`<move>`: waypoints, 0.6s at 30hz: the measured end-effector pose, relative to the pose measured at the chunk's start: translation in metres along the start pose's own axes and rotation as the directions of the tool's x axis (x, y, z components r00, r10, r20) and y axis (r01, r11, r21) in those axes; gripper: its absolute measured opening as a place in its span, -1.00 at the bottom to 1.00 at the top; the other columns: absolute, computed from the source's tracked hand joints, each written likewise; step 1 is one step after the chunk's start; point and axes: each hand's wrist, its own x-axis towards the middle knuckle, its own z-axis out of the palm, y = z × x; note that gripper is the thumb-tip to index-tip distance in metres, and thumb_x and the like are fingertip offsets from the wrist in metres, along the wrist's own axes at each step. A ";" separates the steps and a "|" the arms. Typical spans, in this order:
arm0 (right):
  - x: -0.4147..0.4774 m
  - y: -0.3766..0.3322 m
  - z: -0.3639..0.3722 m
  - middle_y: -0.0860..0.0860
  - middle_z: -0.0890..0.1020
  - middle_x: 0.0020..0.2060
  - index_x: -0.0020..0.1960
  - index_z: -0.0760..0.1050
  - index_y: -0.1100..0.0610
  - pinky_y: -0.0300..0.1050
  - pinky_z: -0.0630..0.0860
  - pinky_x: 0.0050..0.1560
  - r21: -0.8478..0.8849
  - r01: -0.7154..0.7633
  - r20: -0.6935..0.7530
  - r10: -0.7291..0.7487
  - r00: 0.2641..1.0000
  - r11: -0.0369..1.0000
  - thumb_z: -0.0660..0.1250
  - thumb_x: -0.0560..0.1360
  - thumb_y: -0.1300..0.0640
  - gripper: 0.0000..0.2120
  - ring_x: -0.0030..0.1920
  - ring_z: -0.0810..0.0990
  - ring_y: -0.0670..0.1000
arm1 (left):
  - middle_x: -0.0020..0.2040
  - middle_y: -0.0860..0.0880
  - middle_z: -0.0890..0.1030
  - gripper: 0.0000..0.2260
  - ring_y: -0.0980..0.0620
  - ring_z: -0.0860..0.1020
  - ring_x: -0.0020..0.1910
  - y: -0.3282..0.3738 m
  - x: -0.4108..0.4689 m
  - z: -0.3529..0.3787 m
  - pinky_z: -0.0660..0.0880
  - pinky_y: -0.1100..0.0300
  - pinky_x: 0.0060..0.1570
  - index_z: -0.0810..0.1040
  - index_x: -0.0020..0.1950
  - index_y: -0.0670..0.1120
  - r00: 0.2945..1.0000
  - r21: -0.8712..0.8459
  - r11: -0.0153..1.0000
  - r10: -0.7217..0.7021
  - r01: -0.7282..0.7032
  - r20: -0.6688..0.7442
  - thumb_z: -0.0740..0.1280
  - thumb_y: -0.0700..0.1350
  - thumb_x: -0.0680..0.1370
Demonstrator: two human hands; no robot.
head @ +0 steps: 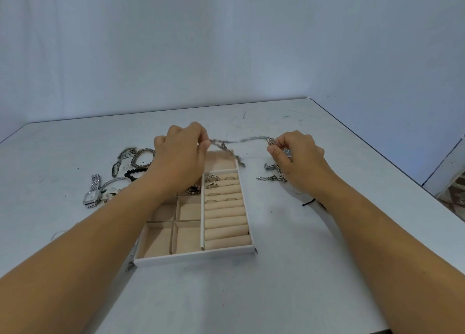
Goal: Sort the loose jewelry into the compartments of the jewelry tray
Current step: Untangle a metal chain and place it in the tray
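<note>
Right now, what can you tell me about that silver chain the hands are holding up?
The silver chain looks like metal, made of chunky oblong links. It is stretched in the air between the left hand and the right hand, sagging a little, above the far end of the jewelry tray. One tail droops from the left fingertips over the tray's far corner. More links hang from the right hand down to the table. It looks blurred.

I see soft, even, cool-bluish light with no glare, and only faint shadows on the bench under the forearms. The chain stretched between the hands is motion-blurred. Wide-angle distortion bends the bench's edges and swells the near forearms.
</note>
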 end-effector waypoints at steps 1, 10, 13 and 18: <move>0.000 0.002 -0.001 -0.06 0.54 -0.05 -0.11 0.42 -0.05 -0.02 0.23 0.15 -0.011 -0.010 0.017 0.010 1.000 1.000 0.18 0.57 -0.06 -0.86 0.11 0.43 0.02 | -0.13 0.04 0.53 -0.94 -0.01 0.40 -0.03 0.000 0.001 0.000 0.20 0.06 0.02 0.37 -0.02 0.02 0.997 -0.023 0.999 -0.043 0.042 -0.061 0.13 -0.09 0.62; 0.000 0.007 -0.008 -0.14 0.59 -0.16 -0.19 0.47 -0.12 0.17 0.43 0.16 0.220 -0.068 0.101 0.047 0.994 0.973 0.27 0.52 -0.09 -0.87 -0.03 0.56 -0.03 | -0.14 0.02 0.51 -0.90 0.13 0.43 -0.24 -0.007 0.008 0.001 0.32 0.26 -0.32 0.40 -0.02 -0.07 0.962 -0.350 0.900 -0.271 0.258 0.013 0.12 -0.10 0.62; -0.002 -0.001 -0.003 -0.11 0.61 -0.09 -0.09 0.55 -0.03 0.08 0.46 0.15 0.258 -0.039 0.113 0.010 0.994 0.965 0.29 0.52 -0.04 -0.88 0.00 0.55 -0.06 | -0.15 0.05 0.49 -0.87 0.06 0.43 -0.14 -0.001 0.003 0.004 0.34 0.31 -0.23 0.38 -0.11 0.07 0.991 -0.407 0.904 -0.102 0.128 0.084 0.16 -0.10 0.62; -0.004 -0.008 0.000 -0.18 0.57 -0.16 -0.08 0.54 -0.03 -0.28 0.43 -0.02 0.301 0.033 0.056 -0.052 0.997 0.953 0.31 0.52 0.00 -0.93 -0.09 0.51 -0.21 | -0.08 0.18 0.45 -0.83 0.07 0.39 -0.03 0.015 0.006 0.001 0.30 0.21 -0.13 0.38 -0.13 0.17 0.998 -0.482 0.876 0.002 0.026 0.058 0.19 -0.09 0.61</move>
